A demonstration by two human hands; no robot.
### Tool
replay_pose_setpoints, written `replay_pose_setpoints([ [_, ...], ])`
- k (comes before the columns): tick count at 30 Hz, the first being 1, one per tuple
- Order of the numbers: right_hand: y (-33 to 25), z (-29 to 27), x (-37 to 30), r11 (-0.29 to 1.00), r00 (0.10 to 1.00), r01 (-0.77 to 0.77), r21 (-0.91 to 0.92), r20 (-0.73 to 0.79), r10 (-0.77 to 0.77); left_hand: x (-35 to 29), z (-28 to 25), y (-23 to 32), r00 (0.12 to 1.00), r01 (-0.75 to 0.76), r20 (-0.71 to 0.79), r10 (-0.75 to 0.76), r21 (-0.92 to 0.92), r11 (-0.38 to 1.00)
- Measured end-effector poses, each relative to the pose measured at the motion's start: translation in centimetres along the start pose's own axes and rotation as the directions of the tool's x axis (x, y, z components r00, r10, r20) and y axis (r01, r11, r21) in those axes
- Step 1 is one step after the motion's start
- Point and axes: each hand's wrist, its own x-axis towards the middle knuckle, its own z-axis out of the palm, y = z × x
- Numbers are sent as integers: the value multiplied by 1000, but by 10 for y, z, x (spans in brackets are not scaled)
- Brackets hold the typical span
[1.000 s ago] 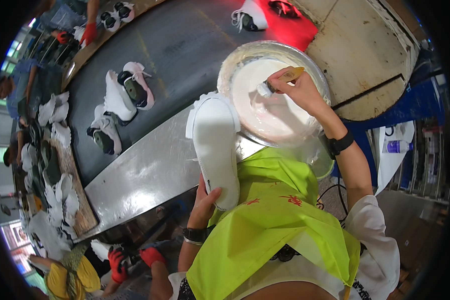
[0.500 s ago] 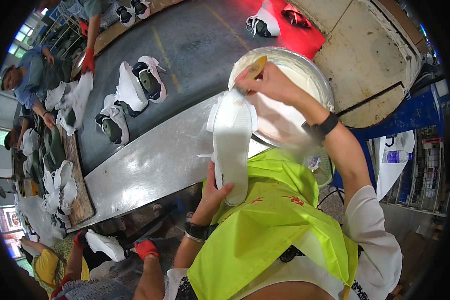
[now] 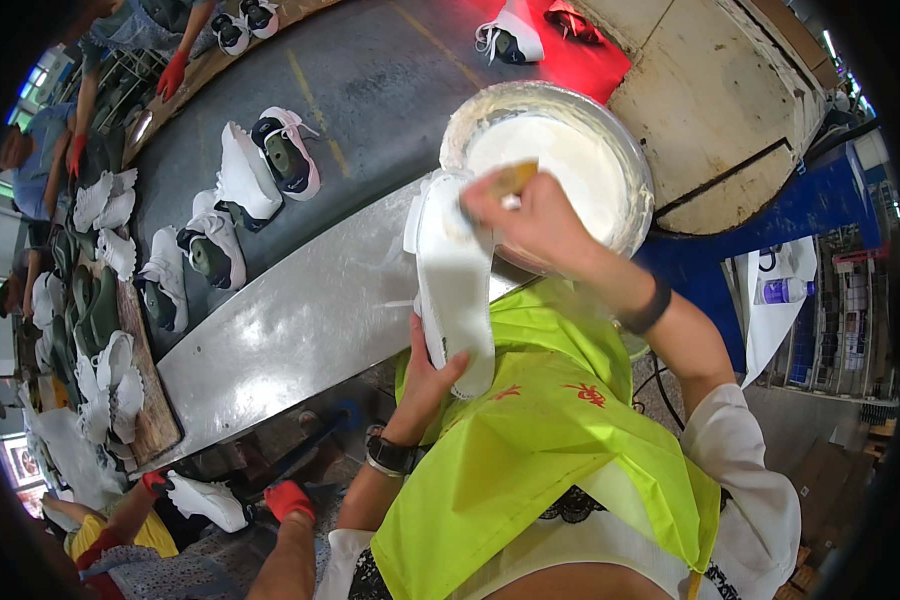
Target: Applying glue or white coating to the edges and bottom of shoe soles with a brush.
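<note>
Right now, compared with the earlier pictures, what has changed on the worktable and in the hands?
The right hand moved the brush leftward, from inside the bowl onto the upper end of the white sole. One more shoe came onto the dark belt, at left. Unchanged: the left hand grips the sole's lower end; the right keeps the brush.

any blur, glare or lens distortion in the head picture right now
Head view: right hand and blurred yellow-handled brush look motion-smeared; head view: white glare on the shiny grey metal tabletop; head view: fisheye distortion toward the black rim.
</note>
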Motion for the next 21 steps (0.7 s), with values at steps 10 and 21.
replay_pose_setpoints([
  [10,-28,40,0,983,988,-151,105,54,146,4,4,-12,991,-113,-50,125,199,974],
  [21,-26,34,43,983,994,-84,-163,62,96,9,-2,-25,981,-156,-69,179,257,954],
])
